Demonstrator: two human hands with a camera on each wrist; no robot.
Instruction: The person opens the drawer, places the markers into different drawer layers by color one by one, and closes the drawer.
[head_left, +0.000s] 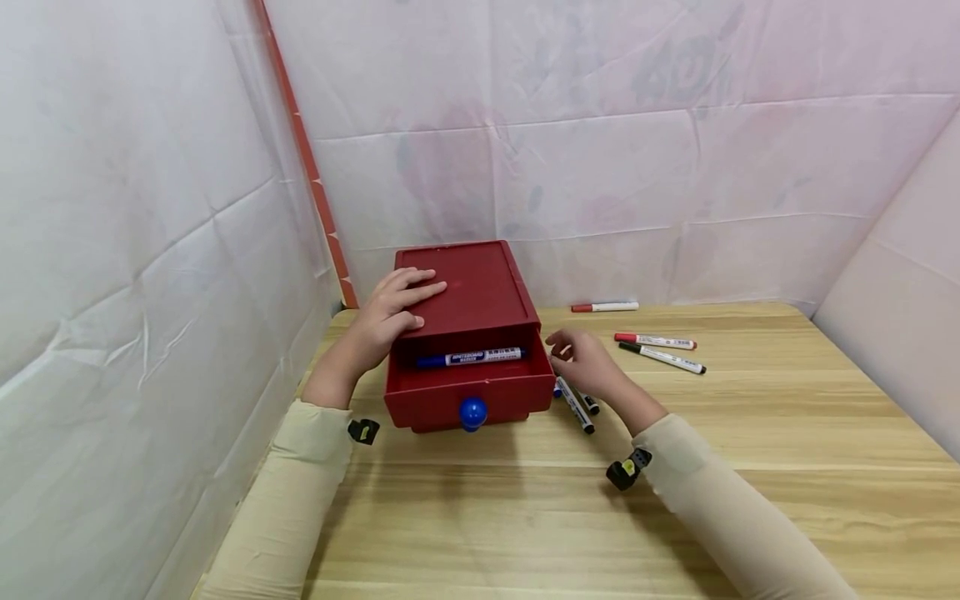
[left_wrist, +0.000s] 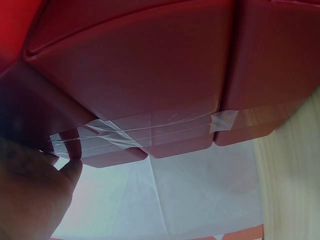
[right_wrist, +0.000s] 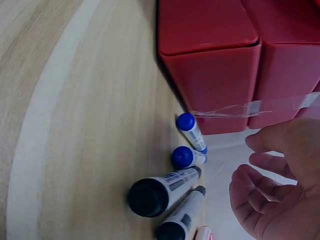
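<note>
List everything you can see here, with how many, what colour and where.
Drawer box: one, red, at the table's back left; its drawer is pulled out and has a blue knob.
Marker in the drawer: one, blue cap, white barrel, lying across it.
Markers by the box: four in the right wrist view, two blue-capped, two black-capped, on the table right of the box.
Markers farther back: three, two red-capped and one black-capped, on the table to the right.
Table: one, light wood.
White sheeting: covers the walls around.
Left hand: rests flat on the box top.
Right hand: open, over the markers by the box, holding nothing.
</note>
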